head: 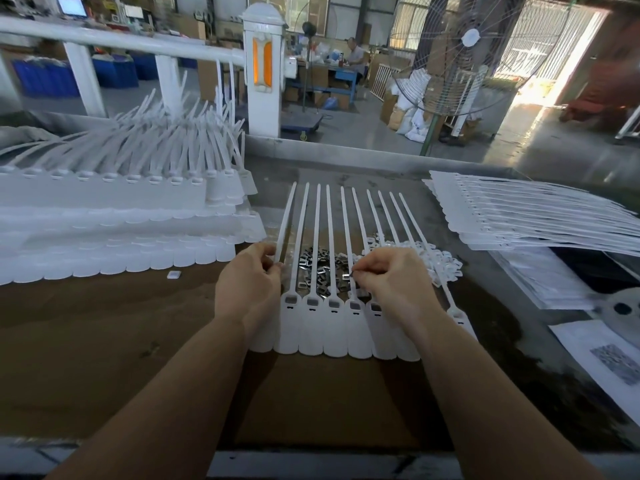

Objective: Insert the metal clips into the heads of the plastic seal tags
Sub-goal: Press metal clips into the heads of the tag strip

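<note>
Along the left edge of the worktop (104, 341) I see tall stacks of white tag sheets (114, 216), their straps fanned up toward the far side. My left hand (247, 289) sits at the left end of the joined strip of seal tags (332, 327) lying at the middle of the worktop, its fingers (273, 263) curled and pinching the leftmost strap. The heads of the tags (334, 303) line up just beyond my wrists (several show dark rectangles in them; I cannot tell whether all are filled). Under the straps lies a loose heap of metal clips (313, 261). My right hand (391, 282) has its fingertips pinched on one small clip (346, 277), held just above the straps, a little beyond the heads. Right of it sits a pile of white plastic caps (440, 261), then flat tag sheets (533, 216) at the right edge.
</note>
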Available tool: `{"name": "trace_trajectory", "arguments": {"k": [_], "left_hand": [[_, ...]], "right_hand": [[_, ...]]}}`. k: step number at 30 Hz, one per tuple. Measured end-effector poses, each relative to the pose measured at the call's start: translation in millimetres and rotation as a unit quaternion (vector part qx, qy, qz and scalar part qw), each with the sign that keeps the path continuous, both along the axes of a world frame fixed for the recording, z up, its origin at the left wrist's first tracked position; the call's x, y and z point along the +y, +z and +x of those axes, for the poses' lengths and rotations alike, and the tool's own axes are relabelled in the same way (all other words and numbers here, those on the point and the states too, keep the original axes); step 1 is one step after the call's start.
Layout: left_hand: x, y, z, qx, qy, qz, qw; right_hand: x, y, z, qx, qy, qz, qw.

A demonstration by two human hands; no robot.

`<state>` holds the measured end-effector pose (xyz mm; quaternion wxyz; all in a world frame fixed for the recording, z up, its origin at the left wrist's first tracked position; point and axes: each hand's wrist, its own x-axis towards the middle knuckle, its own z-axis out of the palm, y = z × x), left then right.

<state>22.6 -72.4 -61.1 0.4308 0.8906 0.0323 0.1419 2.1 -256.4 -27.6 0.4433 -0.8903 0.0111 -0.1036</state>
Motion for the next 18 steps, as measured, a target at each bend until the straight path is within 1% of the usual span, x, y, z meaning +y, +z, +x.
{"name": "trace_trajectory", "arguments": {"k": [6,9,13,18], "left_hand": [[1.0,-0.1,0.7,-0.005,0.004,0.006,1.0],[0.7,-0.1,1.1,-0.006,0.0,0.001,1.0],[0.2,0.4,0.6,-0.001,0.002,-0.006,1.0],[1.1,-0.8,0.8,-0.002,0.006,-0.004,1.0]], "right_hand": [[-0.8,1.7,-1.1,0.008,-0.004,0.06,0.998],[-3.8,2.5,-2.5,0.001,-0.014,0.025,1.0],[-14.1,6.8,-8.9,0.019,-0.008,0.033,0.999],[-31.2,14.1,-18.2,0.032,-0.01,-0.004,0.999]]}}
